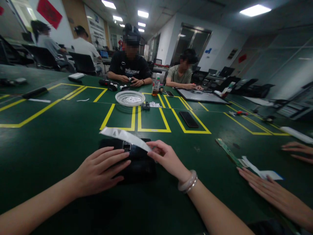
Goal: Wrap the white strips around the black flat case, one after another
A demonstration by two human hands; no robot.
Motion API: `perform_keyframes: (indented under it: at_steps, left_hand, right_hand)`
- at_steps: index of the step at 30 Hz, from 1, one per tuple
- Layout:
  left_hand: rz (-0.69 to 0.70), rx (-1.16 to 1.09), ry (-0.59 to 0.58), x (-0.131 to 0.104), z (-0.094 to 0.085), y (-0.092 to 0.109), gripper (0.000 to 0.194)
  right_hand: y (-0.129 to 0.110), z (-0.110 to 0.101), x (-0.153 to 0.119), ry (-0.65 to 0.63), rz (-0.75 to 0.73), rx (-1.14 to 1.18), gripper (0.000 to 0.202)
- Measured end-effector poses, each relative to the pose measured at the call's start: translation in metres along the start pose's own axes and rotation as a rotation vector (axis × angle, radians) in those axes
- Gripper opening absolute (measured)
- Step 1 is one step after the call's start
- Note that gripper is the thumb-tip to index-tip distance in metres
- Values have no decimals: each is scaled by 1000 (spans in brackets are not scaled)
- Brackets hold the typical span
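Between the thumb and fingers of my right hand [162, 155] is the end of a white paper-like strip [122, 134]. Its other end arcs up and to the left, above a dark flat object [143, 166] on the table. My left hand [101, 171] lies on that dark object with its fingers stretched out, holding nothing. By its fingertips sits a small block with a shiny frame [126, 146], whose kind I cannot make out. Part of the dark object is hidden under my hands, and its kind is unclear.
The green table [73, 147] carries yellow tape outlines. Beyond my hands are a white plastic basket [130, 98], a bottle [156, 87] and a black phone [188, 119]. At right, another person's hands [271, 192] rest near a green circuit board [228, 151]. Two people sit opposite.
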State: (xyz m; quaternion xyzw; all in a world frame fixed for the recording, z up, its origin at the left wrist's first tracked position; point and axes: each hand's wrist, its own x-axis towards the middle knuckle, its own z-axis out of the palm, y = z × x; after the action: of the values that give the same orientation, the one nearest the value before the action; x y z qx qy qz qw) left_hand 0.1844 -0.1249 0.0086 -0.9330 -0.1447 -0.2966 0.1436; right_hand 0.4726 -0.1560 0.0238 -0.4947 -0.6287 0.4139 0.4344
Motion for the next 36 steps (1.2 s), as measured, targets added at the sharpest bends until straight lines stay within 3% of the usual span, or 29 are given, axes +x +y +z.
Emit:
perform_keyframes:
  at_steps: [2,7,13,23,29,32,36]
  left_hand:
    - [11,6,10,0,-1,0,44]
    - [20,-135,-227,1,7,-4,28]
    - [-20,-236,-321,2,10,-2,30]
    - [-91,-228,-402,2,11,-3,30]
    - [-203,-229,-510,-2,14,-7,97]
    - [-228,-229,-535,-4,17,-9,94]
    - [-272,-238,-474,-3,18,-11,90]
  right_hand:
    - [-2,3,-4,-126,-117,-251,33]
    - [-4,9,-11,-261,-268,-758,40]
    - [-8,10,-12,-345,-417,-1014,17]
    - [-19,21,-21,-329,-455,-1157,21]
    - [-18,23,-20,-302,-502,-1178,22]
    - [-16,19,-17,-259,-529,-1114,23]
    - [-14,12,-13,-166,-528,-1028,23]
